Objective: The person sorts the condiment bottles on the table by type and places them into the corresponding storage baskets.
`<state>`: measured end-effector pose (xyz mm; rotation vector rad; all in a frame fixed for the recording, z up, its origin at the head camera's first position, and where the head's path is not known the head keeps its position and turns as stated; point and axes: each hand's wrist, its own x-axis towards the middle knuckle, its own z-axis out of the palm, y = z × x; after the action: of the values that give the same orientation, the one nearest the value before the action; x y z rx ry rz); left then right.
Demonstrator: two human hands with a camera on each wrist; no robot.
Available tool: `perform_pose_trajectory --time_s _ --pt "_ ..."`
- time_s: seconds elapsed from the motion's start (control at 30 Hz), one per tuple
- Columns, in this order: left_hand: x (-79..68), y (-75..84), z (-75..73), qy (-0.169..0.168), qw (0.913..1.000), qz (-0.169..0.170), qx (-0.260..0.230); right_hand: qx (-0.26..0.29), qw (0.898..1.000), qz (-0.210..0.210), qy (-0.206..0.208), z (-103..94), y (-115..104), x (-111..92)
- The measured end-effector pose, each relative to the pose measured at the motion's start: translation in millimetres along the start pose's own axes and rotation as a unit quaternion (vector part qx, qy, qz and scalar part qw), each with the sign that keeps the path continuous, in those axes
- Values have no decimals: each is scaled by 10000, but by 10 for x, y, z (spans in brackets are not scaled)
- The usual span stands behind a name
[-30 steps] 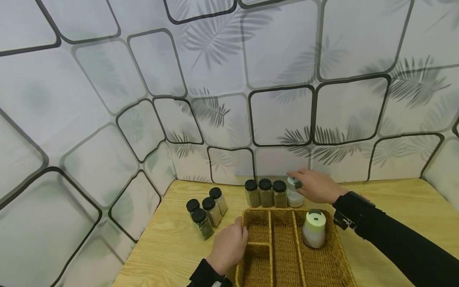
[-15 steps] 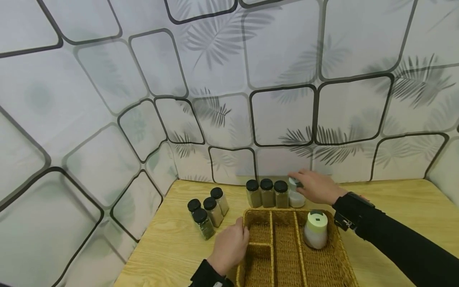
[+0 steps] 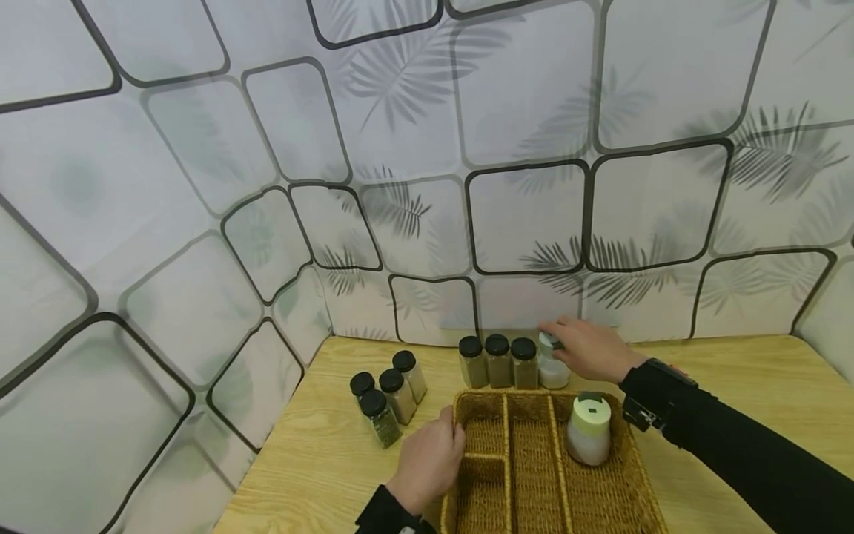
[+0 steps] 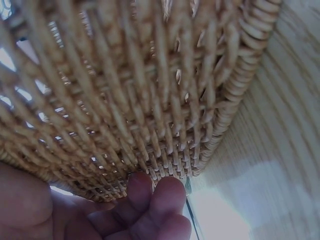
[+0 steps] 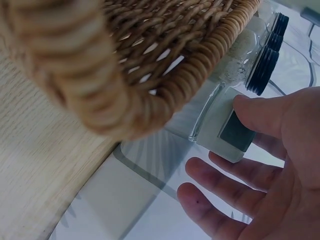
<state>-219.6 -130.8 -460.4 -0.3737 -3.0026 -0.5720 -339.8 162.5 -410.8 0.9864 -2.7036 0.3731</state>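
Note:
My left hand (image 3: 430,458) grips the left wall of a woven wicker basket (image 3: 562,437), near its far corner. In the left wrist view, curled fingertips (image 4: 167,197) press the outside of the weave (image 4: 150,100). Behind the basket, my right hand (image 3: 592,351) holds a clear seasoning bottle (image 3: 552,371) with white contents and a grey part near the top. The right wrist view shows thumb and fingers (image 5: 225,185) around this bottle (image 5: 215,130). A seasoning bottle with a pale green lid (image 3: 589,430) stands inside the basket's right compartment.
A row of 3 black-lidded spice jars (image 3: 498,363) stands left of the held bottle, against the patterned fabric wall (image 3: 527,222). Several more black-lidded jars (image 3: 382,419) cluster left of the basket on the wooden table (image 3: 300,452). Dividers split the basket into compartments.
Both hands keep their places, the left on the basket and the right at the seasoning bottle. The whole view shifts only slightly.

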Motion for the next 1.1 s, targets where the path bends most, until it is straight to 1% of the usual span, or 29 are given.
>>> perform_pose_trajectory --time_s 0.23,0.63,0.93,1.1 --pt "1 -4 7 -8 10000 -19 31 32 10000 -20 20 -9 2 -26" --pt "-18 -2 3 -52 10000 -52 -32 74 9997 132 -197 -28 4 -64" --pt "-17 1 8 70 10000 41 52 75 9998 144 -106 -59 -6 -110" --pt "-15 4 8 82 10000 44 34 62 9998 158 -40 -72 0 -135"
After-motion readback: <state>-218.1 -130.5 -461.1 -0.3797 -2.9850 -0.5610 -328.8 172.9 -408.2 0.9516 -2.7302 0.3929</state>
